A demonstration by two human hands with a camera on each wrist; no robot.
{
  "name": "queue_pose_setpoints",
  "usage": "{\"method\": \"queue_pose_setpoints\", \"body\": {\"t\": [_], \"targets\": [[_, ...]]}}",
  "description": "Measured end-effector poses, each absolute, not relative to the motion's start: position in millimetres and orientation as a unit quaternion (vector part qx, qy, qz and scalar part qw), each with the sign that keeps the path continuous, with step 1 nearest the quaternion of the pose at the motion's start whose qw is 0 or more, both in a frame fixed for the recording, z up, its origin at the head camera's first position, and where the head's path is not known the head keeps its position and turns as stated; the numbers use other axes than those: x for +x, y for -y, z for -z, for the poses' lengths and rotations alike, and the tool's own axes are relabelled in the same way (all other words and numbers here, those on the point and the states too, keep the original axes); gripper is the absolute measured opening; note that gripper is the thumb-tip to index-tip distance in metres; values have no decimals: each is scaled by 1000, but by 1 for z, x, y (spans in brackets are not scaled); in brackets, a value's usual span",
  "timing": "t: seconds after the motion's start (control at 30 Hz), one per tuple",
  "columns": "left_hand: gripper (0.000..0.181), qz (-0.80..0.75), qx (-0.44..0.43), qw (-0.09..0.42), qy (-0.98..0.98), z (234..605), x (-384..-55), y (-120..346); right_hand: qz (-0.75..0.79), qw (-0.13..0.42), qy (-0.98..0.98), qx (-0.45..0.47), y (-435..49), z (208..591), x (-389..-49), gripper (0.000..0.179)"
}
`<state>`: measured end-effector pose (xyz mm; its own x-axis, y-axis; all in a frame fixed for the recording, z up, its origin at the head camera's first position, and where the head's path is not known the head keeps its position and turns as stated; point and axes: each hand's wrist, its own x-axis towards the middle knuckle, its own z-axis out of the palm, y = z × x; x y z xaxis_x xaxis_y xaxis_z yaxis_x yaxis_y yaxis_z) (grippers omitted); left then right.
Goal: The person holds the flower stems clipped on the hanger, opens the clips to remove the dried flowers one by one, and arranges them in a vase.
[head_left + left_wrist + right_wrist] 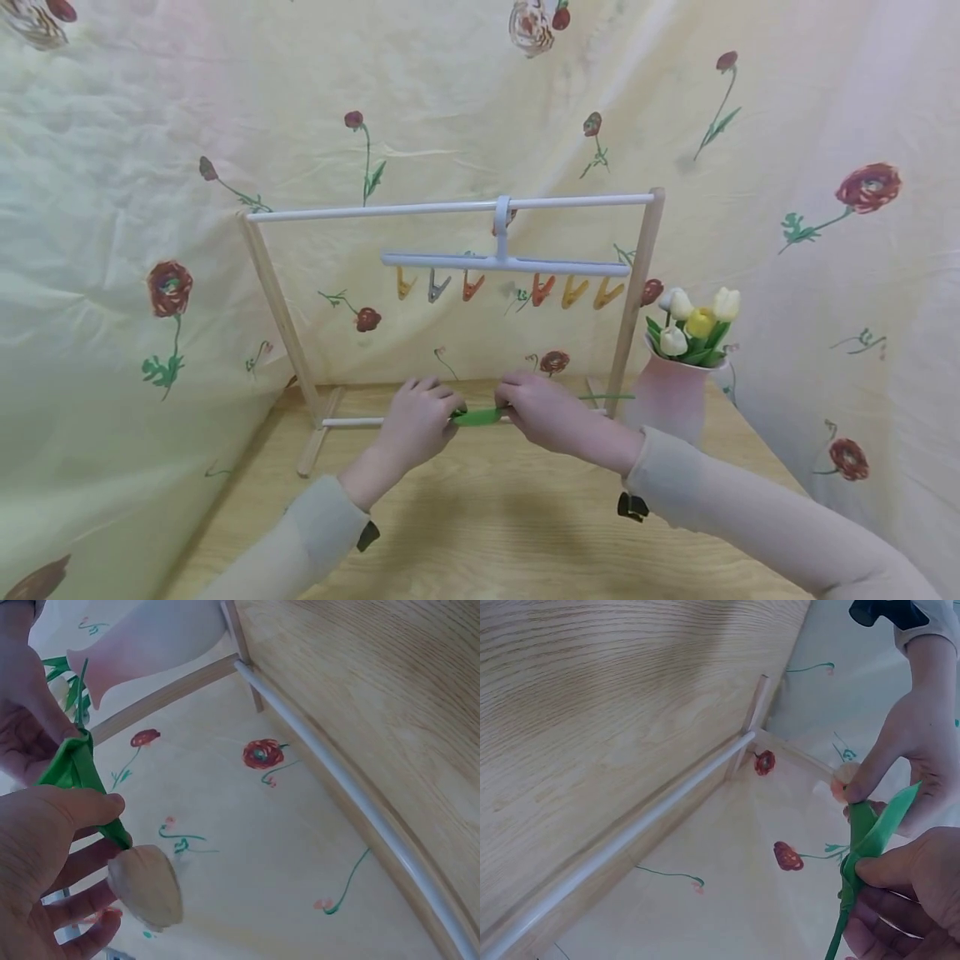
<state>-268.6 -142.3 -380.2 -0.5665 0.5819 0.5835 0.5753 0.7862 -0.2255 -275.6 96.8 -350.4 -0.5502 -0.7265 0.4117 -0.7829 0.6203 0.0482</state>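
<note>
Between my two hands, held above the table, is an artificial tulip with a cream flower head (146, 887) and a green stem and leaves (478, 417). With thumb and fingers, my left hand (422, 417) pinches the green part just below the flower head. My right hand (551, 417) pinches the leaves and stem farther down, as the right wrist view shows, thumb on the leaf base (851, 870). The thin stem end (611, 397) sticks out to the right past that hand. In the head view the flower head is hidden behind my left hand.
Behind the hands stands a wooden rack (633, 308) with white rods. A pale blue hanger (502, 263) hangs from its top rod, carrying several coloured clips (542, 289). A pink-white vase (667, 400) of tulips stands at the right on the wooden table (480, 533). Flowered cloth surrounds everything.
</note>
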Motion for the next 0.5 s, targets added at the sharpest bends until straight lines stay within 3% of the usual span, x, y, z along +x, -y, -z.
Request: {"method": "queue_pose_setpoints", "body": {"t": [0.3, 0.5], "targets": [[40, 45, -299, 342, 889, 381, -274, 150, -67, 226, 881, 409, -111, 341, -279, 18], [51, 128, -247, 323, 905, 380, -276, 153, -93, 249, 889, 374, -126, 324, -283, 19]]}}
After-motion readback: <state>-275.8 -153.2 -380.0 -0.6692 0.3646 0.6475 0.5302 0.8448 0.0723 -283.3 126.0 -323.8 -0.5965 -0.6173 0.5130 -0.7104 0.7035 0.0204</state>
